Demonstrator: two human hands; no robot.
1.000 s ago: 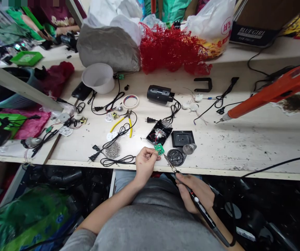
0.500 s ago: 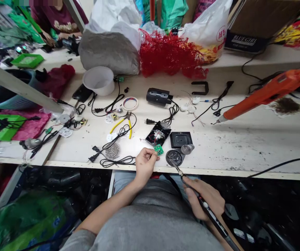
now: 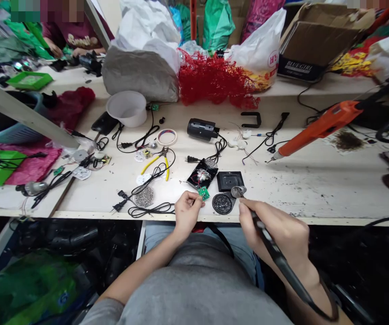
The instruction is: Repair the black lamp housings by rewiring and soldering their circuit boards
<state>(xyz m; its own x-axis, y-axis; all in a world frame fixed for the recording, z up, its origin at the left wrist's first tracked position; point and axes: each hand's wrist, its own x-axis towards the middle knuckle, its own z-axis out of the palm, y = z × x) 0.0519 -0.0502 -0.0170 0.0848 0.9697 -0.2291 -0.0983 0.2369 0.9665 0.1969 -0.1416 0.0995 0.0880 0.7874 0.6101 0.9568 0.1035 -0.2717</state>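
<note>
My left hand [image 3: 188,212] is closed in a pinch near the table's front edge, at the lower side of a small green circuit board [image 3: 203,193]. Whether the fingers grip the board itself or a wire on it is hard to make out. The board touches an opened black housing [image 3: 202,174] with red wires inside. In my right hand [image 3: 275,230] is a soldering iron [image 3: 275,255], its front end at the coiled metal holder [image 3: 238,192]. That holder is joined to a round dark dish [image 3: 222,203] of solder bits. A black square tray [image 3: 229,181] lies just behind.
Yellow-handled cutters [image 3: 156,163], a tape roll [image 3: 167,137] and a coil of solder wire [image 3: 143,197] lie to the left among black cords. An orange electric screwdriver [image 3: 316,128] hangs at right. A black cylindrical housing [image 3: 202,129] lies farther back.
My right hand has moved the soldering iron's tip up and right, from the round dish to the coiled holder. My left hand has stayed by the green board. The view has shifted slightly.
</note>
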